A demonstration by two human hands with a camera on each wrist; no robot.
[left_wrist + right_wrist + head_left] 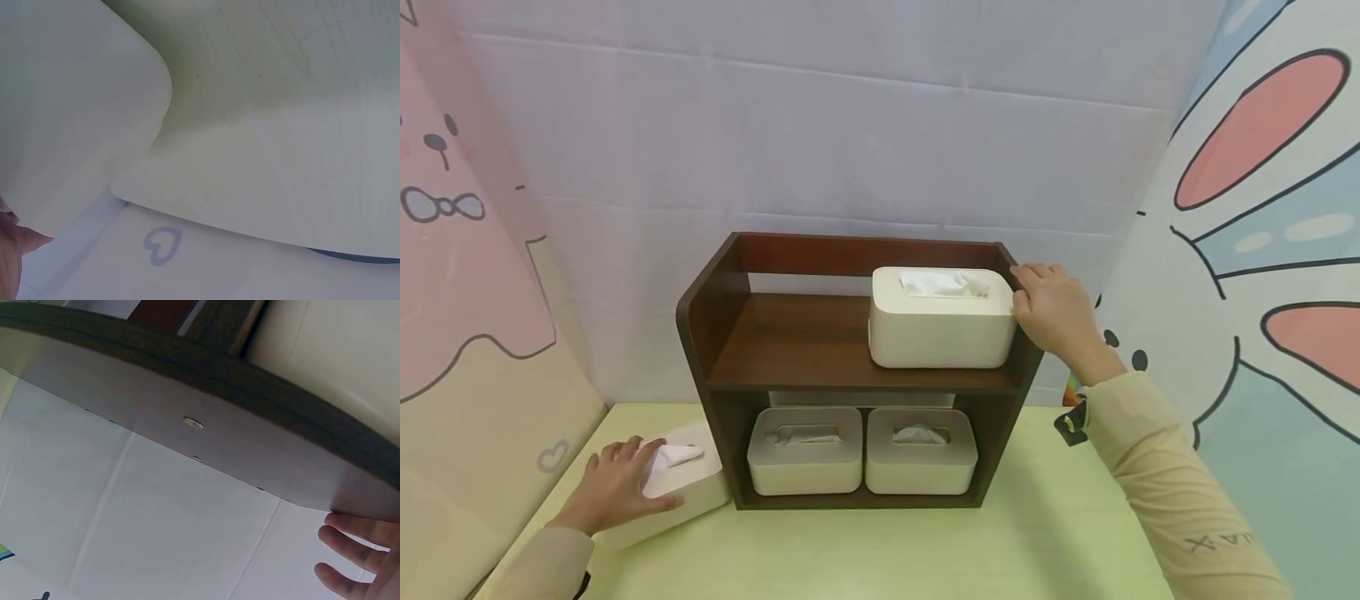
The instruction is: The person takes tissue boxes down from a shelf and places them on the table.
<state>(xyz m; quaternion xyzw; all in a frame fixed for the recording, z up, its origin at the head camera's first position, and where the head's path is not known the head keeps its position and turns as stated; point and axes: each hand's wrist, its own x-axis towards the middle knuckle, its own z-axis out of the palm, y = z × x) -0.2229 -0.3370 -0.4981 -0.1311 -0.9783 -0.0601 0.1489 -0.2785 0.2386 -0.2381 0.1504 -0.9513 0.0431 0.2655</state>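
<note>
Left hand (pixel 621 487): while its thumb and fingers span the loose tissue box (pixel 698 485), it grips that box, lower left.
Loose tissue box: under the left hand, beside the brown shelf (pixel 797 337), well apart from the right hand.
Right hand (pixel 1057 315): right of centre, fingers touching the shelf's side panel; whether they grip, I cannot tell.
Upper box (pixel 940 340): just beside the right hand.

Before you: pale yellow-green table (pixel 865 554); creased white backdrop (pixel 865 142). Your right: rabbit-print panel (pixel 1262 242). Your left: pink-and-cream cartoon panel (pixel 467 283).
</note>
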